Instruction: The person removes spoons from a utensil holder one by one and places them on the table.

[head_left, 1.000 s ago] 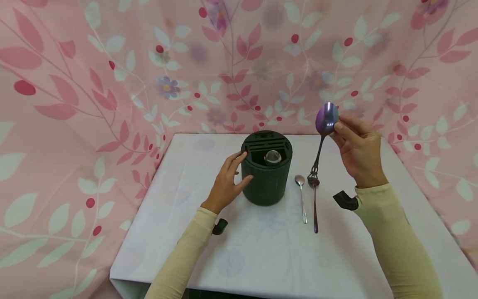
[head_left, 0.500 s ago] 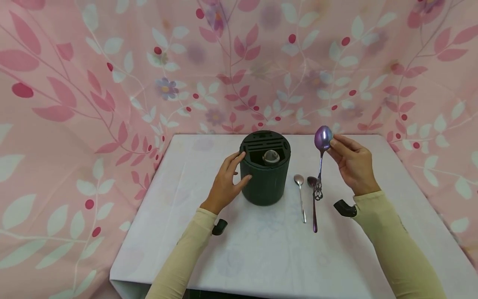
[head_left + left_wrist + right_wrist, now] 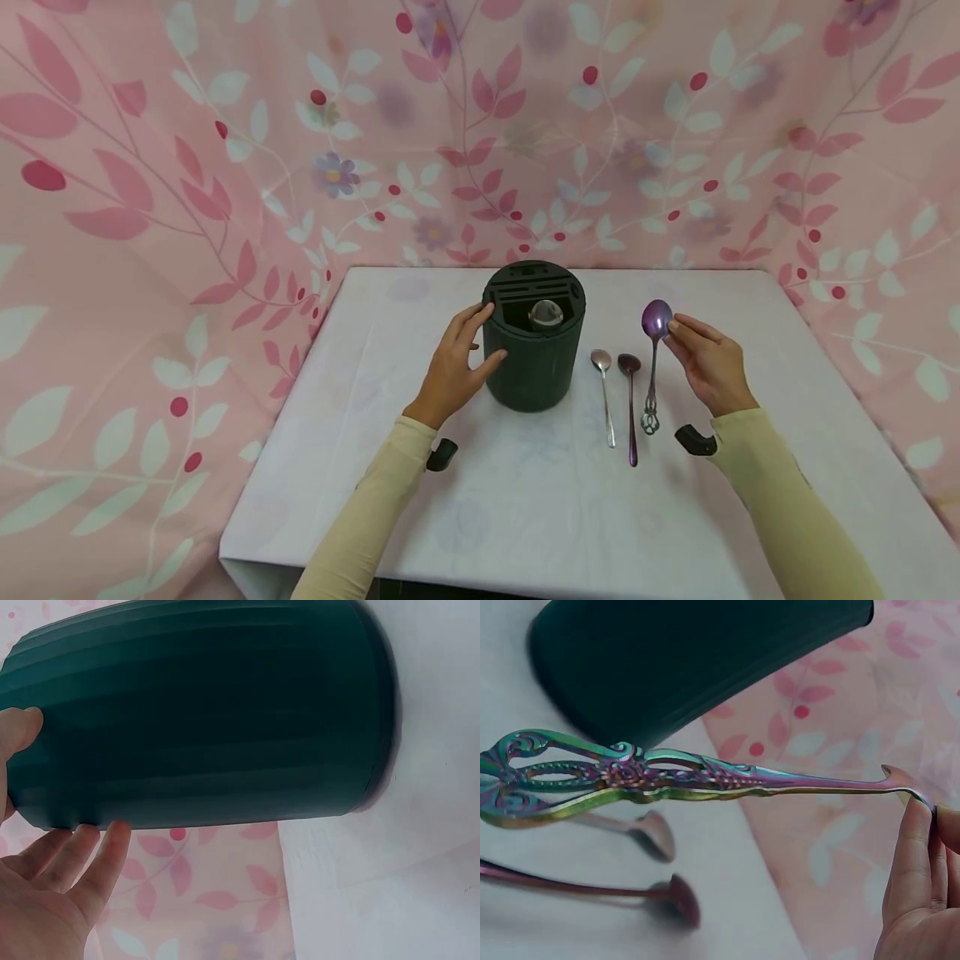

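In the head view a dark green cutlery holder [image 3: 531, 367] with a slotted top stands upright on the table. My left hand [image 3: 453, 367] rests against its left side, fingertips near the rim and thumb on the front; the left wrist view shows these fingers [image 3: 101, 859] lightly touching the wall. My right hand [image 3: 711, 362] pinches a purple iridescent spoon [image 3: 657, 319] by its bowl, thumb against fingers. Its ornate openwork handle [image 3: 622, 776] points down toward the table; whether the tip touches cannot be told. Left of it lie a small silver spoon [image 3: 602, 361] and a dark purplish spoon [image 3: 629, 364].
A rounded, shiny utensil head [image 3: 546, 314] shows in the holder's larger opening. White cloth covers the table [image 3: 525, 500], and pink floral fabric [image 3: 420, 150] hangs behind and beside it. The two lying spoons are between the holder and my right hand.
My right hand has come down with the purple spoon, whose handle is now to the right of the dark spoon instead of overlapping it. My left hand stays on the holder.
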The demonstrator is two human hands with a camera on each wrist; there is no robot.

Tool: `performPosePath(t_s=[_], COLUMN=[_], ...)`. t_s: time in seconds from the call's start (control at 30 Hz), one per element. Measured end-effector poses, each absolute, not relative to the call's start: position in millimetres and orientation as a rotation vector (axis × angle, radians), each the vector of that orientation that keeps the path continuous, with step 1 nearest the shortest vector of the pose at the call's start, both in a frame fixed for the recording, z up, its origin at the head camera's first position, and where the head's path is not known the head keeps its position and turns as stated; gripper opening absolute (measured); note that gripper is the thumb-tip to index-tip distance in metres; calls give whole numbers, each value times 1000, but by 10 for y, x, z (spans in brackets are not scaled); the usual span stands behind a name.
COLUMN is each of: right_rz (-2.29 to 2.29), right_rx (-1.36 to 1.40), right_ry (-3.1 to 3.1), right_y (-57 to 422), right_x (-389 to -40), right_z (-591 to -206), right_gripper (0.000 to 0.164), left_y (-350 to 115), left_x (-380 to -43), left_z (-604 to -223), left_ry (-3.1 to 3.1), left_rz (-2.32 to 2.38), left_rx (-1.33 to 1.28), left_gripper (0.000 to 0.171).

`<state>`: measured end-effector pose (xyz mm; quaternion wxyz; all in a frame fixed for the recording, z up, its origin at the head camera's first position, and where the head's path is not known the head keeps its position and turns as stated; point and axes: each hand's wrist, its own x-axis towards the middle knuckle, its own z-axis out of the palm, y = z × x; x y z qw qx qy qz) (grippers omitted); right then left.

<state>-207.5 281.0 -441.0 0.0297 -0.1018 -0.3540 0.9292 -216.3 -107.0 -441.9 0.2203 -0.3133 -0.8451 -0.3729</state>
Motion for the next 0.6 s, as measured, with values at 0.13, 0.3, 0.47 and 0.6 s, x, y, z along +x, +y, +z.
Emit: performPosePath(t_s=[0.13,0.3,0.47,0.6], right_rz=[2865,2871,2839,2788], right_rx=[-401,-549,-659,-748], right_ry=[-1135,-1204,-1263,-1347], right_y=[2899,2997,3074,3111], right_x=[-2056,-2028,-1991,-1962], right_z=[-4583,-4772,-4877,-4941], right_gripper=[18,18,21,27], left_y=[-1067,-1067,-1066,-1062], left_x=[-2157,-2152,-2159,-2164], left_z=[-4420,-4431,-4428,-4434], left_ry=[-2329,-2310,-2314,-2314], left_rz=[-1035,-1027,-1027,-1030], left_rx=[-870,-883,-883,-883], left_gripper=[75,75,75,76])
